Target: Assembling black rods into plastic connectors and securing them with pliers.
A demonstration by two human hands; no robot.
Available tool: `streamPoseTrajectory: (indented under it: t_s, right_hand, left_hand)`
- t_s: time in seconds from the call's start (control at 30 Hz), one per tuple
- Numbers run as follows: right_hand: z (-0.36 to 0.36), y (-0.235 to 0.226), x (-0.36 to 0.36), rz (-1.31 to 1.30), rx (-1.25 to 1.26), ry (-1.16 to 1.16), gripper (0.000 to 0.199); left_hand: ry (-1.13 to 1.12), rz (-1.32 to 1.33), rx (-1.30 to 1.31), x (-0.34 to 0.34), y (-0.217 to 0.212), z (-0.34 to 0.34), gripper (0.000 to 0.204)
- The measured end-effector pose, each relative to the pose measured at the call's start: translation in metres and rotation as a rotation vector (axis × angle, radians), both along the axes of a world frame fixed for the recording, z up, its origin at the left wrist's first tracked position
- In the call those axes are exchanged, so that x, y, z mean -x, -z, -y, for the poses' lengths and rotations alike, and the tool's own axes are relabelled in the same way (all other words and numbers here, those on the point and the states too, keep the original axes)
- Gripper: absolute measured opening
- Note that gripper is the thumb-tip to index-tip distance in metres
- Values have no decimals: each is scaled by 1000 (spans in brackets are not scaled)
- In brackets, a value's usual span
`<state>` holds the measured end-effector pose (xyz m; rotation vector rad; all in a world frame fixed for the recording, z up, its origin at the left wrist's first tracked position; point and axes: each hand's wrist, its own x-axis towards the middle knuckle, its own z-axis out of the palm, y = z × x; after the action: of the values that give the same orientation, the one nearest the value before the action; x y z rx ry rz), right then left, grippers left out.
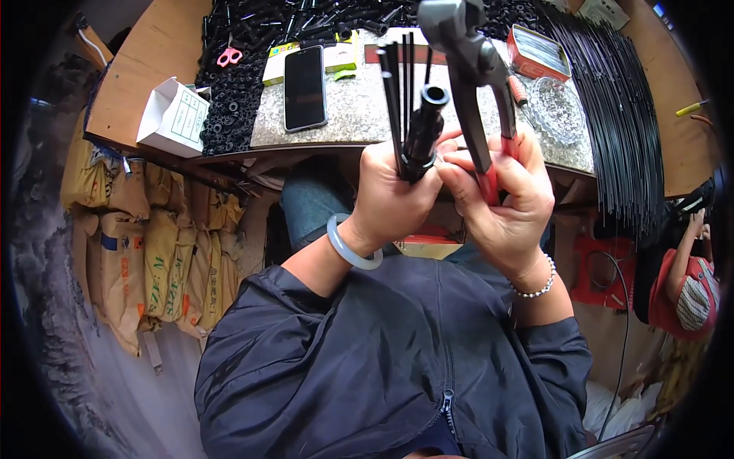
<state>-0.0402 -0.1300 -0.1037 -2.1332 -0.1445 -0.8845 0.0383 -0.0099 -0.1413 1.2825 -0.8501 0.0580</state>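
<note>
In front of my chest, my left hand (394,195) is closed around a black tube (424,130) with an open round end pointing up. Several thin black rods (392,88) stand up from the same grip, beside the tube. My right hand (512,210) is wrapped round the red handles of a pair of metal pincers (468,88), whose head points up and away from me. The fingertips of both hands meet close to the tube's lower part; what lies between them is hidden.
A phone (305,88), pink scissors (229,56), an open white box (174,118), a glass dish (556,111) and a red box (539,53) lie on the bench. Long black rods (623,130) overhang its right edge. Black parts (225,107) heap behind. Sacks (122,260) stand left; another person (684,283) is at right.
</note>
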Motion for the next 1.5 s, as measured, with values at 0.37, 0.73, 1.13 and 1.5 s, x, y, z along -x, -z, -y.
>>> streamPoseTrajectory:
  t_s: [0.37,0.73,1.13,1.5]
  right_hand:
    - [38,-27,41,-96,780,256,30]
    - [40,-29,43,27,999,223,22]
    - [25,1,57,-899,-335,-531,69]
    - [31,-3,55,-991,-564,-556,66]
  left_hand:
    - [-113,-358,-102,-15,-11,-16,19]
    - [-21,-382,-101,-12,-14,-18,21]
    - [100,-271,-48,-4,-13,-19,30]
    - [134,-120,-40,-6,-8,-16,30]
